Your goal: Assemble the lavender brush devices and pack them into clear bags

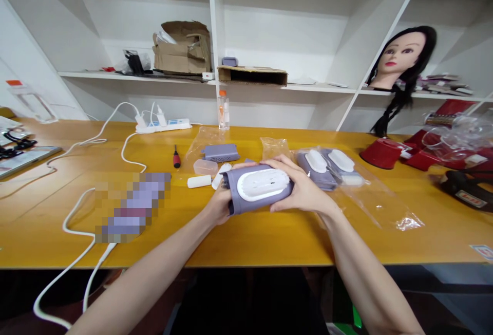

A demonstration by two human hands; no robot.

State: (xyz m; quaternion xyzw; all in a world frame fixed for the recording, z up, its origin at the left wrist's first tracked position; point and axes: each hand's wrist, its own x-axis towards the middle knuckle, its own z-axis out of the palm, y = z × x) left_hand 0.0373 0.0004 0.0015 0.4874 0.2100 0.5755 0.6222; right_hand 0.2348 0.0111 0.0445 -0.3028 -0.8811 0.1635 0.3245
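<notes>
A purple device (234, 204) with a white oval panel (264, 183) is held above the table between both hands. My left hand (220, 204) is closed on its left end, where dark bristle-like parts show; some of its fingers are hidden behind the device. My right hand (295, 186) wraps round the right end, thumb below and fingers over the top. Just behind the device lie a white oval piece (221, 175), a white bar (199, 181), a clear plastic cup-like part (205, 167) and a purple perforated shell (220, 152).
A screwdriver (176, 157) lies left of the parts. Two bagged purple devices (318, 168) lie to the right, near red holders (381, 152). A blurred phone-like object (134, 206) with white cables is at the left. Behind stand a bottle (223, 111) and a power strip (164, 126).
</notes>
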